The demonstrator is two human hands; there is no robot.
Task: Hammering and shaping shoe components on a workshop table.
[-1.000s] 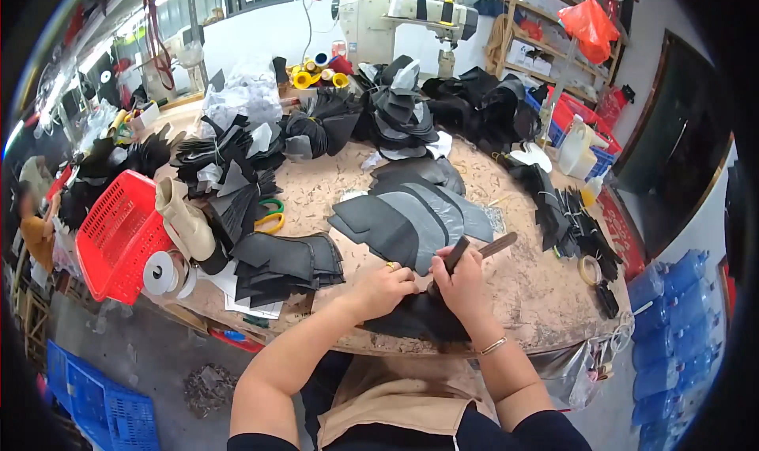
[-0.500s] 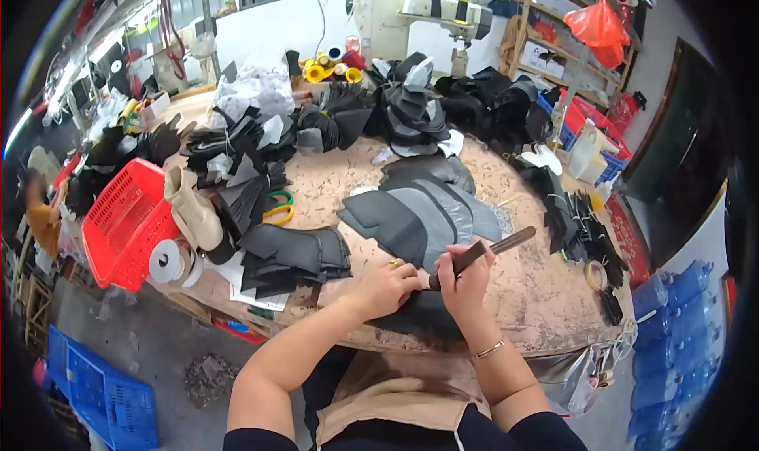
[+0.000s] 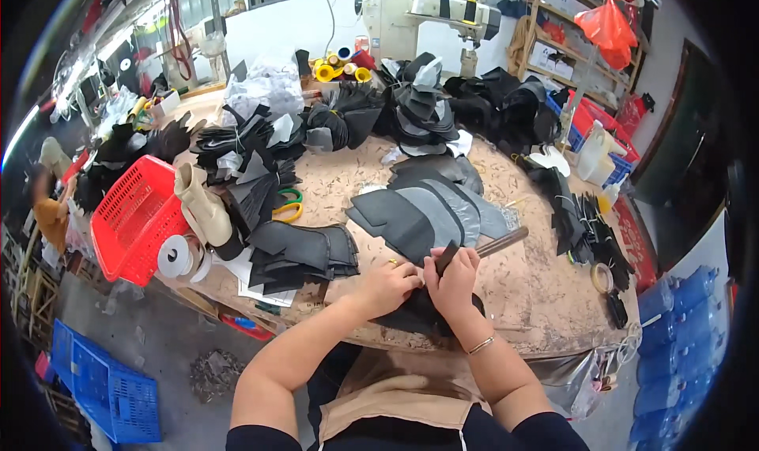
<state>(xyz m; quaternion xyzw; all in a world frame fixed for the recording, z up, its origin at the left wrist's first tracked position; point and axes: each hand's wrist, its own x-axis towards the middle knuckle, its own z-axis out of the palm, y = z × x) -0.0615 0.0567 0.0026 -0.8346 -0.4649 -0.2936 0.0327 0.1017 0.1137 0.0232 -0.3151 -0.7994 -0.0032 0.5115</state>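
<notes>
A black sheet piece, perhaps leather [image 3: 411,317], lies at the table's near edge below my hands. My left hand [image 3: 389,287], with a ring on one finger, pinches its upper edge, fingers bent together. Right beside it, my right hand [image 3: 452,285] is closed around a dark hand tool [image 3: 503,243]. A short flat part of the tool stands up over the fist and a long bar sticks out to the right; its kind is unclear. The fingertips of both hands nearly meet, and what lies between them is hidden. Grey and black cut pieces [image 3: 431,210] lie spread just beyond.
On the left are a stack of black pieces [image 3: 304,253], scissors [image 3: 291,206], a beige boot [image 3: 204,206], a white spool [image 3: 178,257] and a red basket [image 3: 134,222]. Bundled pieces [image 3: 419,115] line the back. A tape roll [image 3: 602,277] lies at right.
My right hand has moved left with the tool, closer to my left hand. The black piece's right side now looks bunched up beneath it. The whole view has shifted slightly.
</notes>
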